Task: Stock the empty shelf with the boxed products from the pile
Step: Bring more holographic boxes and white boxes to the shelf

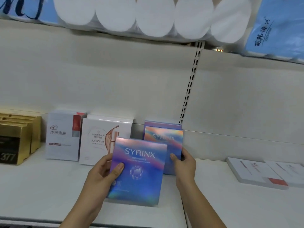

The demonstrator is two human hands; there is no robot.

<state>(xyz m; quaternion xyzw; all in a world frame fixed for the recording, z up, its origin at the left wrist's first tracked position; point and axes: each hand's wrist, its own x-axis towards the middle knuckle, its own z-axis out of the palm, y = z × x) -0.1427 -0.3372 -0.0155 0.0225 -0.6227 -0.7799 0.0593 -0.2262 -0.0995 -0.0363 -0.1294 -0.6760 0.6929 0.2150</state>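
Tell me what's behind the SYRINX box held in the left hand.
A second SYRINX box stands behind the front SYRINX box, pinched by the right hand, with a third box peeking over behind that. The front box hides the second's lower left.

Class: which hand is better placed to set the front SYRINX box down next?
Probably left: the left hand grips the front SYRINX box, thumb on its face; the right hand holds the rear SYRINX box.

the left forearm (82,206) and right forearm (195,206), both bare, rise from the near edge. the left hand (105,173) grips the near blue box (138,171) by its left edge, thumb flat on its face. the right hand (185,165) pinches the right edge of the blue box behind (164,139), thumb in front.
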